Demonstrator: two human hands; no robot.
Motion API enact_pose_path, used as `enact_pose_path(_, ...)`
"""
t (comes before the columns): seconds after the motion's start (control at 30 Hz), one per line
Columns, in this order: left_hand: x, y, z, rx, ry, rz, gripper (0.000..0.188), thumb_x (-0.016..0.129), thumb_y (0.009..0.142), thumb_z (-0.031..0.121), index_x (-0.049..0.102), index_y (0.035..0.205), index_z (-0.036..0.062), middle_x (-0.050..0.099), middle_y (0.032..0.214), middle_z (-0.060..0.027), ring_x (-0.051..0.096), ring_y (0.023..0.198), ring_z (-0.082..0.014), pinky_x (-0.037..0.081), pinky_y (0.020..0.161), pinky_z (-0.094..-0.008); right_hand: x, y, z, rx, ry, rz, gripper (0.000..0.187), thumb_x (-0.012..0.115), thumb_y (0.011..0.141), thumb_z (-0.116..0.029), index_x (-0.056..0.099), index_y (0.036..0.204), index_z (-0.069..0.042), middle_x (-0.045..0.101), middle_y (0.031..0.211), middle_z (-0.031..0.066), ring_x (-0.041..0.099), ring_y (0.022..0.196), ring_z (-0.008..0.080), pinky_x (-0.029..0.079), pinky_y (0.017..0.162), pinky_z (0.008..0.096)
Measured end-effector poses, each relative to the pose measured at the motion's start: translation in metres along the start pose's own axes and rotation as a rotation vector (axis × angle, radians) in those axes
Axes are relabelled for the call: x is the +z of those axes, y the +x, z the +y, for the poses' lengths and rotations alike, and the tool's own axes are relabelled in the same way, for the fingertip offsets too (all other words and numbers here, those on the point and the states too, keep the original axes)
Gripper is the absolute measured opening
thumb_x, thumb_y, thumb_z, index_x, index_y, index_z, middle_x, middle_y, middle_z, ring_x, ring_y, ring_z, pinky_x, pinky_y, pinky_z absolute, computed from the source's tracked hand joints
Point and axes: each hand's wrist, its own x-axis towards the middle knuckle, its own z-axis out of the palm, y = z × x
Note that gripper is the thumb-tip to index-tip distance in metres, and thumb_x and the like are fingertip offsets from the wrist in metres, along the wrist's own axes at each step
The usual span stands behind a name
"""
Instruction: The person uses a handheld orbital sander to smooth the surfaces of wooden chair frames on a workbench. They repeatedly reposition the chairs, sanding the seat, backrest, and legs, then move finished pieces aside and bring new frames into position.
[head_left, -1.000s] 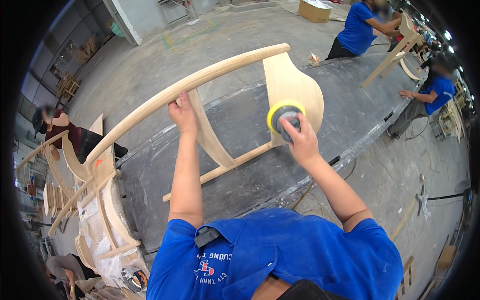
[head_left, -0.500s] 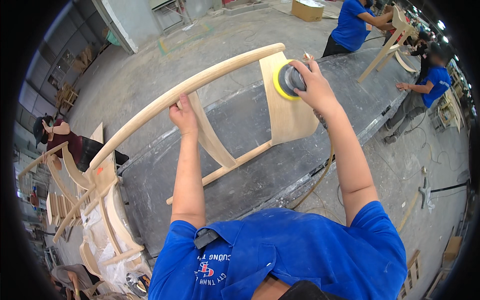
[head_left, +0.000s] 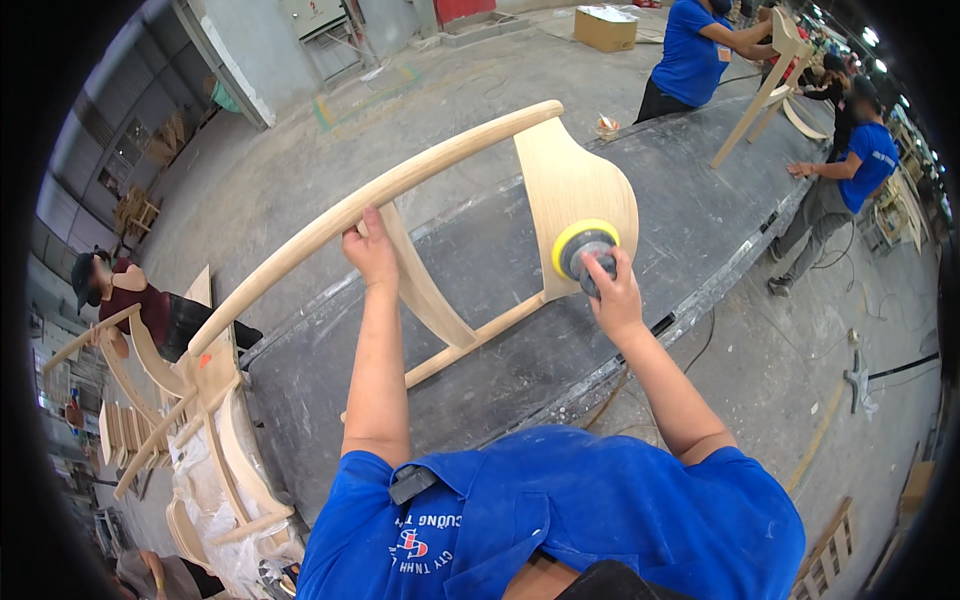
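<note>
A pale wooden chair frame (head_left: 440,165) lies on its side on the dark worktable (head_left: 460,235), its long rounded leg running diagonally. My left hand (head_left: 371,248) grips that leg where a curved crosspiece joins it, the fingers closed around the wood. At the frame's right end is a broad curved panel (head_left: 575,170). Against the lower part of this panel sits a round orbital sander (head_left: 585,252) with a yellow pad edge. My right hand (head_left: 615,295) is closed on the sander's dark body from the near side.
More chair frames (head_left: 215,400) stand at the left table end beside plastic wrapping. A person (head_left: 150,300) in dark red is at far left. Two people in blue (head_left: 690,55) are along the table's far right, near another wooden chair part (head_left: 745,120). A cardboard box (head_left: 605,30) sits behind.
My right hand has brought the sander down the panel toward me, from its upper edge to its lower part. My left hand keeps its hold, and the frame has shifted slightly.
</note>
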Motion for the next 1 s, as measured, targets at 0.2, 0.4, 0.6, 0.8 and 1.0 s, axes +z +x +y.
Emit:
enact_pose_path(0.2,-0.003,0.004,0.012,-0.015,0.085,-0.09,0.044,0.067,0.092,0.036,0.064,0.11,-0.0043,0.066,0.106,-0.0117,0.06,0.099,-0.0171,0.046,0.089,-0.0315,-0.005,-0.061,0.023,0.093,0.168,-0.126,0.083,0.073,0.061,0.004,0.047,0.137,-0.02,0.043,0.133,0.0212,0.052,0.114,0.0421,0.048,0.092,0.0452)
enact_pose_path(0.4,0.0,0.026,0.017,-0.609,-0.438,-0.076,0.055,0.071,0.088,0.039,0.057,0.12,-0.0032,0.063,0.115,-0.013,0.062,0.099,-0.0205,0.049,0.088,-0.034,-0.024,-0.141,0.031,0.359,0.169,-0.405,0.081,0.075,0.064,0.002,0.045,0.137,-0.016,0.044,0.134,0.0206,0.051,0.117,0.0426,0.047,0.094,0.0435)
enact_pose_path(0.6,0.012,0.045,0.023,-0.617,-0.46,0.209,0.054,0.072,0.086,0.039,0.055,0.121,0.0012,0.063,0.116,-0.01,0.062,0.103,-0.0236,0.05,0.09,-0.0355,-0.034,-0.198,0.043,0.53,0.156,-0.499,0.077,0.077,0.064,0.001,0.047,0.134,-0.015,0.043,0.136,0.0212,0.051,0.118,0.0433,0.047,0.095,0.0447)
enact_pose_path(0.8,-0.021,0.062,0.026,-0.497,-0.615,0.121,0.043,0.069,0.088,0.034,0.056,0.113,0.0012,0.06,0.114,-0.0092,0.058,0.105,-0.0193,0.048,0.092,-0.0332,-0.041,-0.224,0.056,0.592,0.131,-0.571,0.077,0.078,0.064,-0.001,0.048,0.133,-0.018,0.042,0.137,0.0228,0.052,0.117,0.0447,0.047,0.095,0.0459)
enact_pose_path(1.0,-0.062,0.034,0.003,-0.344,-0.577,0.098,0.037,0.066,0.09,0.034,0.058,0.108,0.0027,0.06,0.108,-0.0062,0.057,0.101,-0.0184,0.044,0.094,-0.0343,-0.033,-0.199,0.051,0.541,0.2,-0.517,0.075,0.078,0.063,0.0,0.05,0.131,-0.014,0.044,0.133,0.0209,0.051,0.118,0.0433,0.047,0.095,0.0443)
